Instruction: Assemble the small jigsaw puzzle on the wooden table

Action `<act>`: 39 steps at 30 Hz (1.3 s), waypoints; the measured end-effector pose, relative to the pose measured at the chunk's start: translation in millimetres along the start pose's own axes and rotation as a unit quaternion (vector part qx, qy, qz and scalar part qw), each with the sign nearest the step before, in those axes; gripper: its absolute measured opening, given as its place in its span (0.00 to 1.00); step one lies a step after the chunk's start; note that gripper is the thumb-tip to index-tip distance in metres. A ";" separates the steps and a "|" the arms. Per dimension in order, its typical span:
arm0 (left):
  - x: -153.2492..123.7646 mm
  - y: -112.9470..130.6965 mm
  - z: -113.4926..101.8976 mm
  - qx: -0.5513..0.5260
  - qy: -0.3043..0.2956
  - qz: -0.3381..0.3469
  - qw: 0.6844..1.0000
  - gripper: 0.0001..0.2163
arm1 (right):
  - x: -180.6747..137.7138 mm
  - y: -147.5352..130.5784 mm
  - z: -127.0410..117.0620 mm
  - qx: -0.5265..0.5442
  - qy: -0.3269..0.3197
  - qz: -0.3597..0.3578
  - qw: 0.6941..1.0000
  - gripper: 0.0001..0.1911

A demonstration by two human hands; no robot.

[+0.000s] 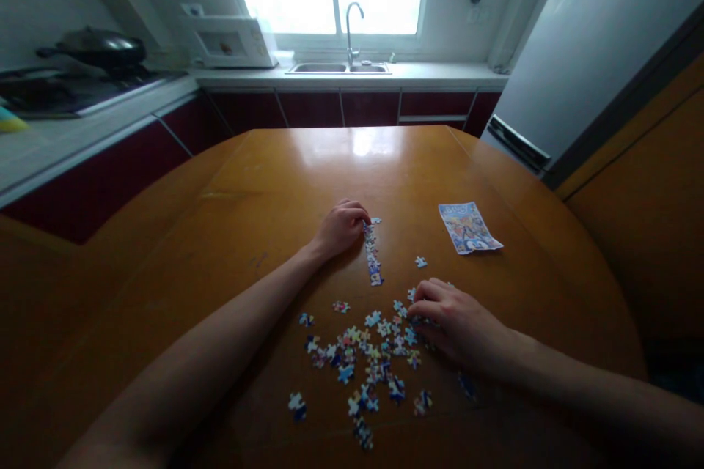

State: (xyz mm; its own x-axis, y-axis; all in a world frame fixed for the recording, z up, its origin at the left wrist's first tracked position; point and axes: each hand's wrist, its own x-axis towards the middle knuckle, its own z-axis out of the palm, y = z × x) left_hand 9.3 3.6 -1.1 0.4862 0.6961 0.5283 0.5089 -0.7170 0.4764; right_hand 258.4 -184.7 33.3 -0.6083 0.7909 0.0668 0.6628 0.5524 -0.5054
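My left hand (341,227) rests on the wooden table (286,183), fingers curled, its fingertips touching the top end of a joined strip of puzzle pieces (373,256). My right hand (454,321) lies palm down over the right edge of a scatter of loose puzzle pieces (368,355), fingers bent and pressing on pieces beneath them. One single piece (421,261) lies apart between the strip and my right hand. What the right fingers hold, if anything, is hidden.
A printed picture sheet (467,227) lies on the table to the right of the strip. Behind the table runs a kitchen counter with a sink and tap (352,51), a microwave (228,42) and a wok on the hob (102,49). A fridge (577,58) stands at right.
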 end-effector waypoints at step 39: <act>-0.7 -0.3 1.3 0.003 0.003 -0.001 1.000 0.12 | 48.7 17.8 -31.7 0.147 0.136 0.032 0.979 0.10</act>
State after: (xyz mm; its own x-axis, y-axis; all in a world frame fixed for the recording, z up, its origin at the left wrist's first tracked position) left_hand 9.7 3.4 -2.5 0.4812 0.6967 0.5320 0.5132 -0.7159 0.4734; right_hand 254.4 -127.9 54.7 -0.4039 0.8847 0.2329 0.5181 0.4311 -0.7387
